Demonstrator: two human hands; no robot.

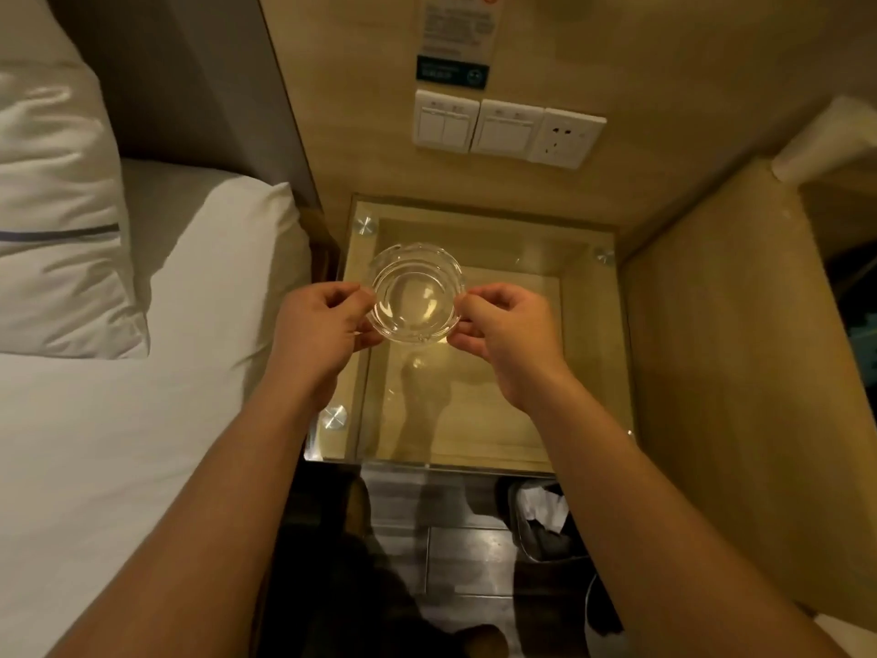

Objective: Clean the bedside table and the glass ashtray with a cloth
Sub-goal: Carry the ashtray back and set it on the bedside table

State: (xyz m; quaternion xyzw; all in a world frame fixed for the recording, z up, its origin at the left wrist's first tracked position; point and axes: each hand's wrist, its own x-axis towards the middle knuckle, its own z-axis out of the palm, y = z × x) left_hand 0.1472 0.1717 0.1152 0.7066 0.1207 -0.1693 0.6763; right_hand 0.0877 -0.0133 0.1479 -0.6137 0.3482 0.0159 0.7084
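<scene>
A round clear glass ashtray is held between both hands over the far left part of the bedside table, whose top is a glass sheet on a wooden box. My left hand pinches the ashtray's left rim. My right hand pinches its right rim. Whether the ashtray rests on the glass or hangs just above it, I cannot tell. No cloth is in view.
A bed with white sheet and pillow lies to the left. Wall switches and a socket sit on the wooden panel behind the table. A wooden side panel rises at right. A small bin stands on the dark floor below.
</scene>
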